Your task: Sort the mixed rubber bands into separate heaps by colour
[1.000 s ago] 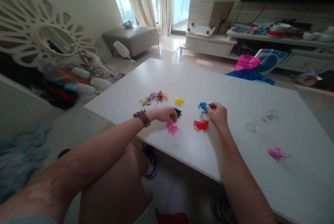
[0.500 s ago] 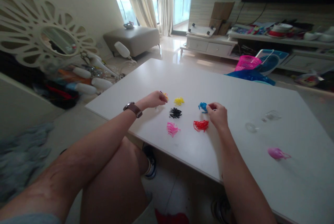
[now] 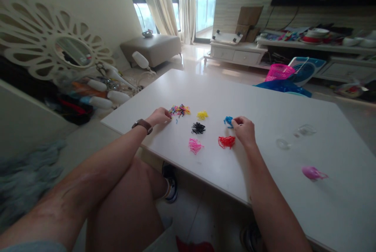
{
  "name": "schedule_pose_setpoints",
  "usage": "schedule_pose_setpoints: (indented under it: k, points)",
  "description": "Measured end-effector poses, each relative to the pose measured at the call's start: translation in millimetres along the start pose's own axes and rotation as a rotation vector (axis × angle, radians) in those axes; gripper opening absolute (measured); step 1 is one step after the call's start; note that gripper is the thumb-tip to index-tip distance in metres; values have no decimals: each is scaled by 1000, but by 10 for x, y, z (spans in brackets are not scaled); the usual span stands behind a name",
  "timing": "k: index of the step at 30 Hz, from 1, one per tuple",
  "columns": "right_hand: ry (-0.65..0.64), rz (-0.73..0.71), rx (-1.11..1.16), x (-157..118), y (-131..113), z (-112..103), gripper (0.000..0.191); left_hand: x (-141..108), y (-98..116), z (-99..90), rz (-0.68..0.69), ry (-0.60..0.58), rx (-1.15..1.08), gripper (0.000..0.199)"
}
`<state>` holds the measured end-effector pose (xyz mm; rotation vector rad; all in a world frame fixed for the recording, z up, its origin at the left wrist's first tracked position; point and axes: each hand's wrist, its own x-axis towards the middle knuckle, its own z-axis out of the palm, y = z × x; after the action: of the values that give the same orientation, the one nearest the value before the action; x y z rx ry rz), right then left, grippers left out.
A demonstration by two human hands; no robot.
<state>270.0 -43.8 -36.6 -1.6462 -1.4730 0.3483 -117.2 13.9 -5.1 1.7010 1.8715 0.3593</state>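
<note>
My left hand point(image 3: 161, 116), with a brown watch strap on the wrist, is closed beside the left end of a mixed-colour pile of small bands point(image 3: 180, 110); what its fingers hold is too small to tell. My right hand point(image 3: 243, 127) is pinched at the edge of the blue pile point(image 3: 228, 121), its fingertips touching it. Between the hands lie a yellow pile point(image 3: 202, 115), a black pile point(image 3: 199, 128) and a pink pile point(image 3: 195, 146). Just below the blue one is a red pile point(image 3: 226, 142).
On the white table's point(image 3: 264, 166) right side lie a clear container point(image 3: 306, 130), a clear round lid point(image 3: 282, 144) and a pink-purple object point(image 3: 311, 173). Beyond the far edge stands a pink basket point(image 3: 279, 72). White lamp shades point(image 3: 118, 96) are past the left edge.
My left hand has moved left, from over the mixed pile to its left end, uncovering most of that pile. My right hand has stayed at the blue pile. The view has shifted slightly.
</note>
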Motion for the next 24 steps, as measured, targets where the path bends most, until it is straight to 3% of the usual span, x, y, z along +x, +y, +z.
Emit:
schedule_pose_setpoints:
  k: [7, 16, 20, 24]
  points:
    - [-2, -5, -2, 4, 0, -2, 20, 31, 23, 33, 74, 1, 83, 7]
    - [-3, -11, 3, 2, 4, 8, 20, 42, 117, 156, 302, -46, 0, 15]
    - [-7, -19, 11, 2, 1, 11, 20, 35, 149, 213, 310, -46, -11, 24]
    - [-8, -21, 18, -1, -21, 6, 21, 40, 145, 214, 280, -40, 20, 20]
